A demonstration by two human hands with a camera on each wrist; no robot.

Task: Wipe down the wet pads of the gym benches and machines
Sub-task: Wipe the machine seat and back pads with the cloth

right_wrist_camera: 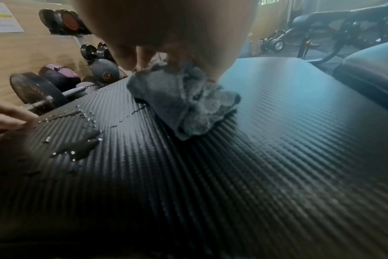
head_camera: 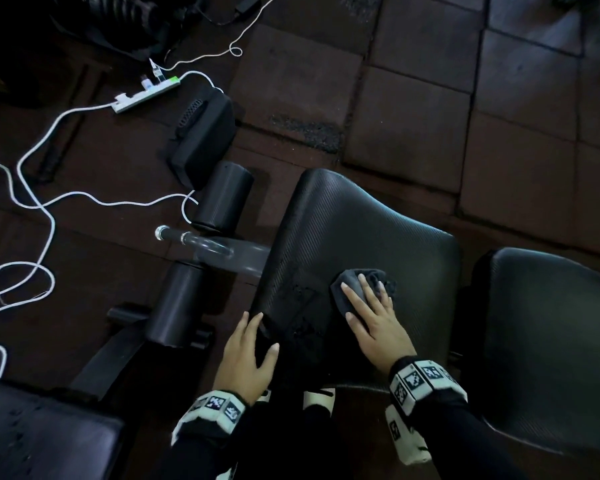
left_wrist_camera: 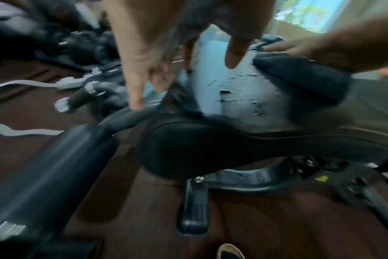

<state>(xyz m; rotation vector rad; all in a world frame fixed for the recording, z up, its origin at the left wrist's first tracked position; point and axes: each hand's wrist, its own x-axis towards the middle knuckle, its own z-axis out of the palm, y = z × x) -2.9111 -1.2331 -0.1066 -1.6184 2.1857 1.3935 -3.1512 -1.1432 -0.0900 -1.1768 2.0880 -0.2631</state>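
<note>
A black ribbed seat pad of a gym bench fills the middle of the head view. Water drops lie on its near left part, also seen in the right wrist view as beads of water. My right hand lies flat, fingers straight, pressing a crumpled grey cloth onto the pad, just right of the drops. The cloth bunches under the fingers. My left hand rests on the pad's near left edge, fingers spread and straight, thumb on top, holding nothing.
A second black pad stands to the right, and another wet pad at the lower left. Two foam rollers and a metal bar sit left of the seat. A power strip and white cables cross the floor. Dumbbells lie beyond.
</note>
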